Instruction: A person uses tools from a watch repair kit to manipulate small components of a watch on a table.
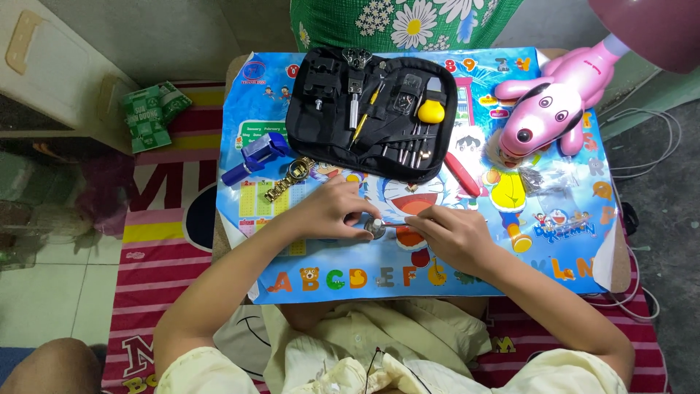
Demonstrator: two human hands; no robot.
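My left hand (332, 210) rests on a small table covered with a colourful cartoon mat (554, 248), its fingers closed around a small round metal watch case (374, 228). My right hand (453, 235) lies just right of the case and pinches a thin tool whose tip points at it. A gold metal watch bracelet (289, 179) lies on the mat just behind my left hand.
An open black tool case (372, 109) with screwdrivers and a yellow-handled tool lies at the back. A blue tool (255, 158) lies left of it, a red tool (462, 174) right. A pink dog-shaped lamp (550, 102) stands back right. Cables run at the right.
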